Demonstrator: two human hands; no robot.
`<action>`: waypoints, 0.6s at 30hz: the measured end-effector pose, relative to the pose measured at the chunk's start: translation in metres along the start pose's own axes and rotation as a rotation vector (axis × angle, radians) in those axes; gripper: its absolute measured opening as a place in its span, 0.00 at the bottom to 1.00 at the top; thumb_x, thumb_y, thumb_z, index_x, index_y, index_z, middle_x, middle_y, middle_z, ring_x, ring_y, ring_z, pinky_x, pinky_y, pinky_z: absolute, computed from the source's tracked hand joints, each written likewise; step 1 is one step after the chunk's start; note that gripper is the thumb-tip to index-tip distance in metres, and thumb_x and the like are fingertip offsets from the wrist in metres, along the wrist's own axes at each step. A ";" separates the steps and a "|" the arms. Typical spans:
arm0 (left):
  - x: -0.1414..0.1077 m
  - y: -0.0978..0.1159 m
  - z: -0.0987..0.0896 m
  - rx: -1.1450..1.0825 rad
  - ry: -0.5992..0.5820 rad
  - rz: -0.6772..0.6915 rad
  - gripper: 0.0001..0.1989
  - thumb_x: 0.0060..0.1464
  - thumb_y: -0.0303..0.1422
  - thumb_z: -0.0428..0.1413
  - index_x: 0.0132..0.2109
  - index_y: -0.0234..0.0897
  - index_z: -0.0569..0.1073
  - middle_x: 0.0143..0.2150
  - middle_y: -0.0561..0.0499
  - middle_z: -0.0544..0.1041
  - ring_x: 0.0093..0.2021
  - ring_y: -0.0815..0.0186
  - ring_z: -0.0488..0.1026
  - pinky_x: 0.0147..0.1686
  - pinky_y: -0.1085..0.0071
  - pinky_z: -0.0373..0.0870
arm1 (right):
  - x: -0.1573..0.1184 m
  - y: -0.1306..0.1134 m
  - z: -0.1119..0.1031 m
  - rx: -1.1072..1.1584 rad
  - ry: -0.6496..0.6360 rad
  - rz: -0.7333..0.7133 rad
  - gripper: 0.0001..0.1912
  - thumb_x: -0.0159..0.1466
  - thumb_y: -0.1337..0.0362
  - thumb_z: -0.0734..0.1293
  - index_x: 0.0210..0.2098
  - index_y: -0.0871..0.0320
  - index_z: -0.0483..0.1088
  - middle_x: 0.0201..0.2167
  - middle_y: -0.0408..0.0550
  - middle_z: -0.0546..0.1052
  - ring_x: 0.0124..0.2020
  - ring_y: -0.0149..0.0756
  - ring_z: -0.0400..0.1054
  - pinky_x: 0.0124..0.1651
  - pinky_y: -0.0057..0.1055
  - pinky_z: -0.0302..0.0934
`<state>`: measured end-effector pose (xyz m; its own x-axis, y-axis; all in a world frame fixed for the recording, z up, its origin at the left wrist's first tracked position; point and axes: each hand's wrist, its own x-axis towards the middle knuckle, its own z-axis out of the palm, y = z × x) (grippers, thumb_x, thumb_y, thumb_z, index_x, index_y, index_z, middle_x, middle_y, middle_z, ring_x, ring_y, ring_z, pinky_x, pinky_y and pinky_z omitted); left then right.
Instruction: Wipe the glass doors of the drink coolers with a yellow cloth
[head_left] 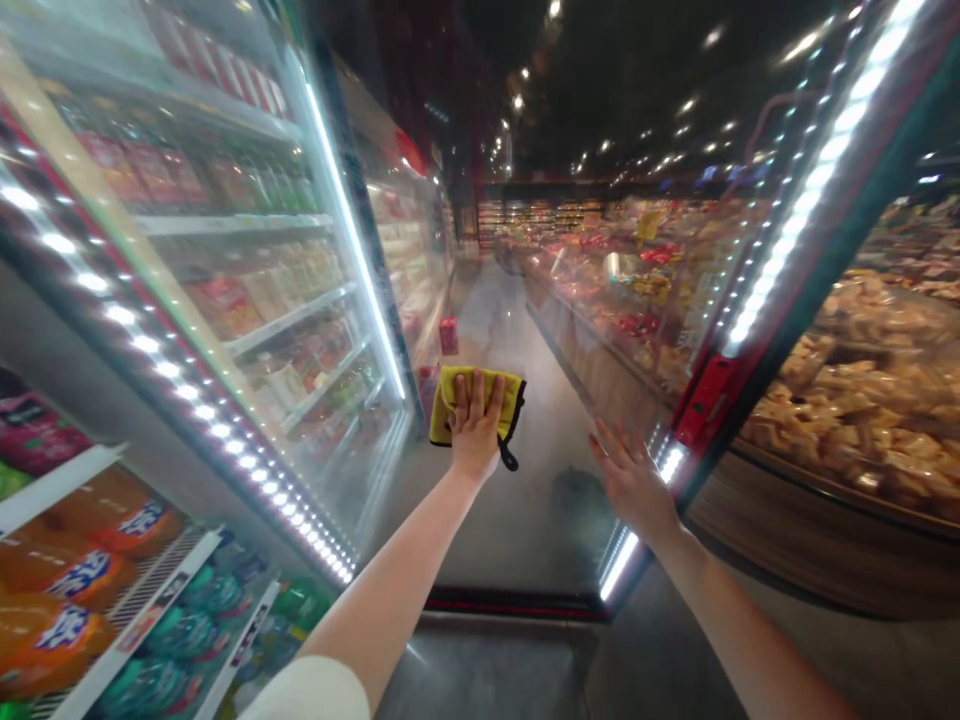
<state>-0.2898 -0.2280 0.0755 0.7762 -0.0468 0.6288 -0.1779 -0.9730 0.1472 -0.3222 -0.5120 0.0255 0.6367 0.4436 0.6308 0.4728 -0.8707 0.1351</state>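
My left hand (475, 428) presses a yellow cleaning cloth (511, 405) with black edging against the inside of a glass door (517, 520). Its fingers lie over the cloth, and a black loop hangs from the lower right corner. To the right, my right hand (626, 475) is open, fingers stretched out, close to the door's lit right edge. It holds nothing; whether the palm touches the glass is hard to tell. A black frame with bright light strips surrounds the pane.
Shelves of orange soda bottles (67, 570) and green bottles (172, 640) stand at the lower left. A red handle fitting (705, 400) sits on the door's right side. Beyond it, packaged food (885, 370) fills a wood-sided display. Shelf lights reflect in the glass.
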 end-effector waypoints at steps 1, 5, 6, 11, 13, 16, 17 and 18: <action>0.005 0.013 0.003 -0.017 -0.005 0.022 0.39 0.61 0.19 0.45 0.74 0.54 0.52 0.78 0.50 0.50 0.78 0.48 0.44 0.68 0.39 0.60 | 0.000 0.002 0.001 -0.001 -0.008 0.010 0.31 0.67 0.78 0.58 0.68 0.60 0.63 0.74 0.55 0.58 0.77 0.51 0.43 0.72 0.57 0.54; 0.000 0.028 0.016 -0.127 -0.185 0.372 0.35 0.64 0.21 0.43 0.71 0.60 0.61 0.72 0.56 0.64 0.75 0.59 0.56 0.73 0.46 0.50 | 0.003 0.006 0.001 0.017 -0.043 0.015 0.29 0.67 0.78 0.57 0.66 0.63 0.66 0.74 0.55 0.58 0.76 0.50 0.44 0.70 0.51 0.59; -0.004 0.023 0.017 -0.152 -0.240 0.451 0.33 0.65 0.22 0.43 0.69 0.60 0.63 0.71 0.57 0.67 0.73 0.62 0.59 0.74 0.49 0.50 | 0.003 0.009 0.000 0.022 -0.054 0.007 0.29 0.67 0.78 0.57 0.67 0.62 0.65 0.74 0.54 0.58 0.76 0.49 0.45 0.71 0.51 0.58; 0.000 0.010 0.010 -0.163 -0.222 0.453 0.30 0.68 0.26 0.41 0.68 0.62 0.66 0.69 0.61 0.70 0.71 0.65 0.63 0.74 0.53 0.48 | -0.009 0.035 -0.009 0.050 -0.094 -0.020 0.32 0.66 0.78 0.57 0.68 0.59 0.64 0.74 0.52 0.58 0.76 0.46 0.47 0.73 0.53 0.54; 0.011 0.030 0.010 -0.150 -0.133 0.387 0.31 0.67 0.25 0.43 0.70 0.60 0.62 0.71 0.58 0.66 0.74 0.61 0.57 0.75 0.48 0.42 | -0.016 0.044 -0.010 0.058 -0.097 -0.030 0.32 0.65 0.78 0.58 0.67 0.60 0.66 0.73 0.53 0.60 0.76 0.46 0.47 0.73 0.54 0.53; 0.022 0.065 0.018 -0.158 -0.099 0.359 0.34 0.64 0.23 0.45 0.73 0.55 0.58 0.74 0.53 0.60 0.77 0.57 0.47 0.74 0.42 0.33 | -0.021 0.050 -0.010 0.038 -0.127 -0.041 0.30 0.64 0.78 0.59 0.64 0.63 0.69 0.72 0.55 0.61 0.75 0.48 0.50 0.73 0.54 0.53; 0.022 0.070 0.021 -0.174 -0.134 0.389 0.34 0.65 0.23 0.44 0.73 0.55 0.58 0.75 0.53 0.60 0.77 0.57 0.46 0.74 0.42 0.32 | -0.023 0.051 -0.009 0.029 -0.146 -0.037 0.29 0.64 0.78 0.59 0.63 0.63 0.70 0.72 0.55 0.61 0.75 0.48 0.51 0.73 0.55 0.53; 0.021 0.072 0.023 -0.194 -0.181 0.434 0.33 0.65 0.23 0.43 0.72 0.56 0.60 0.74 0.54 0.61 0.77 0.59 0.48 0.75 0.44 0.33 | -0.024 0.051 -0.010 0.022 -0.165 -0.031 0.29 0.64 0.78 0.59 0.63 0.63 0.70 0.72 0.55 0.61 0.74 0.48 0.52 0.73 0.55 0.53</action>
<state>-0.2721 -0.3039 0.0815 0.6949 -0.4929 0.5236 -0.6035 -0.7957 0.0518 -0.3195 -0.5689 0.0246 0.7121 0.5005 0.4923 0.5057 -0.8521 0.1347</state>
